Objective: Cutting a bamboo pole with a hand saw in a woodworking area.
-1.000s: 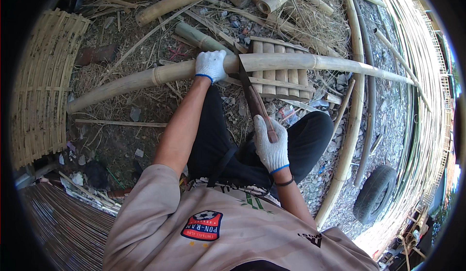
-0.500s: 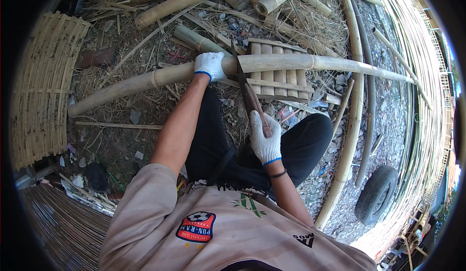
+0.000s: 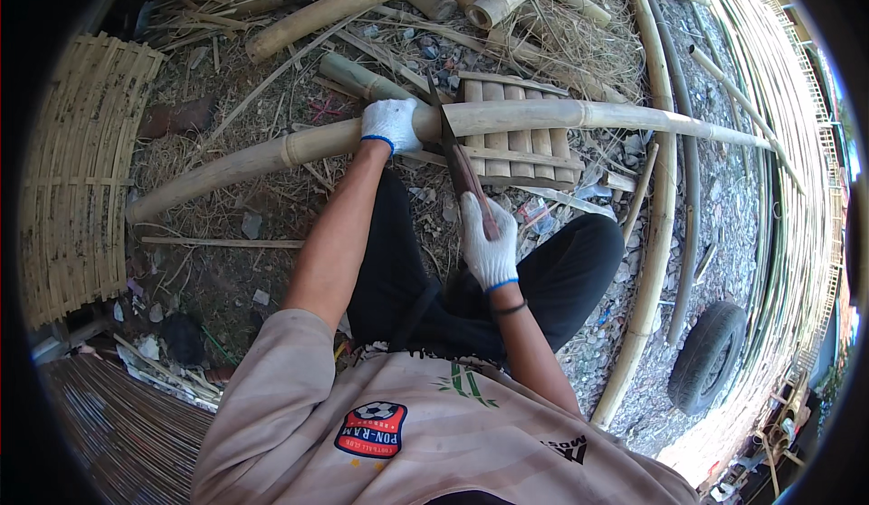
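A long pale bamboo pole (image 3: 534,117) lies crosswise before me, its right part over a small slatted bamboo stand (image 3: 511,147). My left hand (image 3: 389,123), in a white knit glove with blue cuff, is closed over the pole just left of the saw. In my gloved right hand (image 3: 489,244) is the wooden handle of a hand saw (image 3: 454,147). Its blade crosses the pole beside the left hand, the tip pointing away from me. How deep the blade sits in the bamboo cannot be made out.
Behind the pole lie a green bamboo piece (image 3: 367,78) and thick bamboo poles (image 3: 362,3). A woven bamboo panel (image 3: 77,179) stands at left. To the right are another long pole (image 3: 654,270), a tire (image 3: 708,357) and a row of thin bamboo strips (image 3: 806,206). Straw and debris litter the ground.
My right hand and the saw have shifted slightly, the handle now a little farther left and nearer the pole. The left hand keeps its hold on the bamboo pole.
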Demonstrator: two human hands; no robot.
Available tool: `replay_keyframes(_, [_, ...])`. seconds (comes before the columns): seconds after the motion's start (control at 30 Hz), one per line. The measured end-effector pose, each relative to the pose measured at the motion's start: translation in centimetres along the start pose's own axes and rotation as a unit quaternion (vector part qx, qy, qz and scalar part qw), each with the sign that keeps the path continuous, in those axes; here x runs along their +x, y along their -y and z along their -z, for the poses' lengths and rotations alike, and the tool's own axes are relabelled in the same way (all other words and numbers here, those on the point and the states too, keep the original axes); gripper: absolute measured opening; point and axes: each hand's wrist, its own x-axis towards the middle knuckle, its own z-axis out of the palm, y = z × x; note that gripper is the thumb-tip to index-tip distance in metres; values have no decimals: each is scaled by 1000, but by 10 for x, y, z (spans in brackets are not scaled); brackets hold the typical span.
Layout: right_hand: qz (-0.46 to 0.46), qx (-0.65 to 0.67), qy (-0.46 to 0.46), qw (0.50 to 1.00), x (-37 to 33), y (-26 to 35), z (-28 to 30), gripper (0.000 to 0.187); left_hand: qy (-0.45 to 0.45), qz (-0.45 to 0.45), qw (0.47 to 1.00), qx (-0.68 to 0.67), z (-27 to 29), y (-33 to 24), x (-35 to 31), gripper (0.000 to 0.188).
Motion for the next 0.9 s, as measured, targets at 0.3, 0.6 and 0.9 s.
replay_keyframes(0.3, [23,-67,22,997,-39,26,30,37,-54,-24,998,-1,-19,-3,-10,50])
replay_keyframes(0.6, [-119,37,43,991,-73,57,72,35,120,-43,992,-21,30,22,-16,68])
replay_keyframes(0.9, [-57,-13,30,998,-74,52,59,32,104,-23,994,-7,20,42,-28,62])
